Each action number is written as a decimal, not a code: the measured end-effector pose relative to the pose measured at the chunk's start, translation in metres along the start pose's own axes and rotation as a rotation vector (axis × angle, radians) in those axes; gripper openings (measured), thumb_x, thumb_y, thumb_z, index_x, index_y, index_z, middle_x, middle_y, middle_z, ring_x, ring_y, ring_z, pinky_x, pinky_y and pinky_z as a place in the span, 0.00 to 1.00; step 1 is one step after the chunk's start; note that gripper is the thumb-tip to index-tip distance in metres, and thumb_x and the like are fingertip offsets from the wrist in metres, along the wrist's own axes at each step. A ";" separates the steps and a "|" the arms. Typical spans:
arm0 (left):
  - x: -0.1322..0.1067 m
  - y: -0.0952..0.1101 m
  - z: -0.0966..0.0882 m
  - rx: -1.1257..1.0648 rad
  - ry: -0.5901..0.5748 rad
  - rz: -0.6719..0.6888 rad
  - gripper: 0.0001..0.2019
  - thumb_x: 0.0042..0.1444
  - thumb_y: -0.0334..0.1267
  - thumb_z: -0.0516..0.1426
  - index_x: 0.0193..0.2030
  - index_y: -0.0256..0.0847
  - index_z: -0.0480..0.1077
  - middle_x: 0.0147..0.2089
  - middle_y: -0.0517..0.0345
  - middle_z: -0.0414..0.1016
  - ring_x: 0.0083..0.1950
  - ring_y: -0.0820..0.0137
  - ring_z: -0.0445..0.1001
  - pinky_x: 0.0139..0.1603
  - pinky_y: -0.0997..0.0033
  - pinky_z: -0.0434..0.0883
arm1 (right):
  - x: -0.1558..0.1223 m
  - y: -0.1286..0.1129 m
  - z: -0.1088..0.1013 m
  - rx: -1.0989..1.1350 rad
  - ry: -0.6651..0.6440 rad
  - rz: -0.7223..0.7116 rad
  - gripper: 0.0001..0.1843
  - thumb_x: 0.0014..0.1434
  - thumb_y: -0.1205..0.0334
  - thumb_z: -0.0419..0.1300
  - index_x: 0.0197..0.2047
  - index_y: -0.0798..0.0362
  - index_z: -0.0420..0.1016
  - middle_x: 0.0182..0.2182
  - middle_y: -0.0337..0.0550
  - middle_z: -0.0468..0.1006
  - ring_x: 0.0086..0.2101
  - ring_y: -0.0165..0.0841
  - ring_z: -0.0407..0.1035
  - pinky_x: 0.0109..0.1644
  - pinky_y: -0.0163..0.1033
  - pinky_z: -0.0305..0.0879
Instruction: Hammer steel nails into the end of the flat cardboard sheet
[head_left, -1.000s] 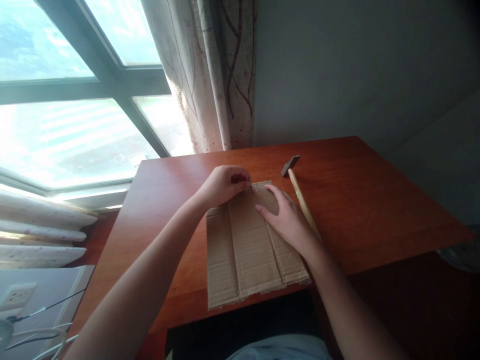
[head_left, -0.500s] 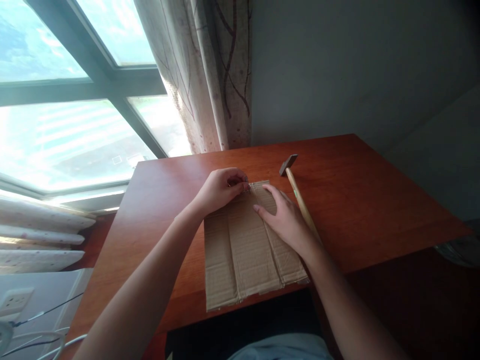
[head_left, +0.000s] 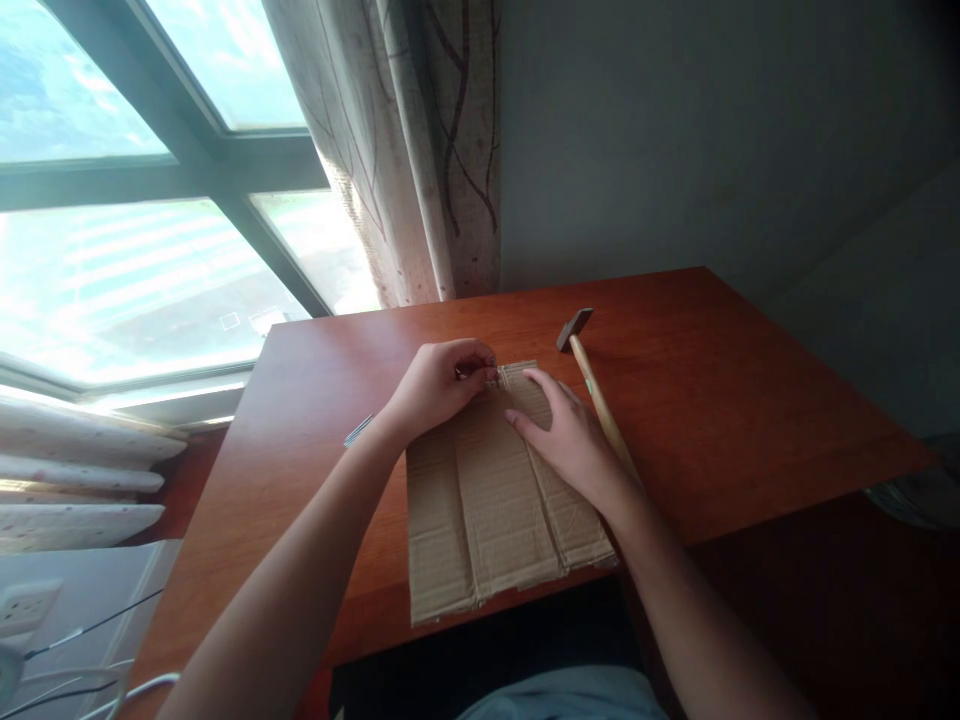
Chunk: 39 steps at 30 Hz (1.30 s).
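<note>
While the left hand (head_left: 441,385) bends over the far edge of the cardboard (head_left: 502,500), its thumb and fingers draw close together; what they pinch, if anything, is too small to tell. The right hand (head_left: 566,430) lies on the cardboard's right side with thumb and fingers spread. The cardboard rests at the lower centre of the frame on a reddish table (head_left: 750,400). A hammer (head_left: 589,378) lies right of centre, and thin metallic pieces (head_left: 358,430) lie left of centre, just beside the left wrist.
</note>
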<state>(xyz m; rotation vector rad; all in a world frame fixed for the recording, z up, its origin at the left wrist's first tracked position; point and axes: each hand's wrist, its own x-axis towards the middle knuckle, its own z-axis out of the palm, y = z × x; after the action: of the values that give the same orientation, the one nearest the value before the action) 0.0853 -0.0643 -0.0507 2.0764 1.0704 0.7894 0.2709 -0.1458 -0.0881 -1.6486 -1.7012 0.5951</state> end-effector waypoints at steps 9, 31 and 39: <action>-0.017 0.006 0.008 0.239 0.095 0.051 0.07 0.57 0.33 0.57 0.39 0.42 0.77 0.35 0.60 0.82 0.30 0.72 0.75 0.35 0.72 0.69 | -0.001 0.000 0.000 -0.009 -0.014 0.004 0.28 0.63 0.51 0.59 0.64 0.51 0.66 0.57 0.55 0.74 0.59 0.48 0.68 0.60 0.53 0.68; -0.020 0.001 0.021 0.226 0.141 -0.027 0.07 0.57 0.34 0.57 0.40 0.43 0.76 0.37 0.59 0.81 0.35 0.70 0.77 0.37 0.73 0.70 | -0.002 0.007 -0.004 0.017 -0.027 0.015 0.35 0.63 0.44 0.57 0.69 0.49 0.59 0.63 0.55 0.69 0.59 0.47 0.68 0.60 0.52 0.67; -0.020 -0.001 0.022 0.242 0.154 -0.041 0.06 0.56 0.34 0.57 0.38 0.43 0.76 0.33 0.60 0.80 0.31 0.72 0.73 0.33 0.74 0.66 | 0.022 0.062 -0.032 -0.381 0.270 0.096 0.27 0.62 0.47 0.58 0.57 0.57 0.70 0.48 0.60 0.75 0.42 0.46 0.73 0.47 0.49 0.68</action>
<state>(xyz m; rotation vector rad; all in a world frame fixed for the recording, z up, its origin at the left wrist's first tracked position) 0.0924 -0.0870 -0.0686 2.2132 1.3457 0.8453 0.3367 -0.1224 -0.1090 -1.9810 -1.6091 0.0812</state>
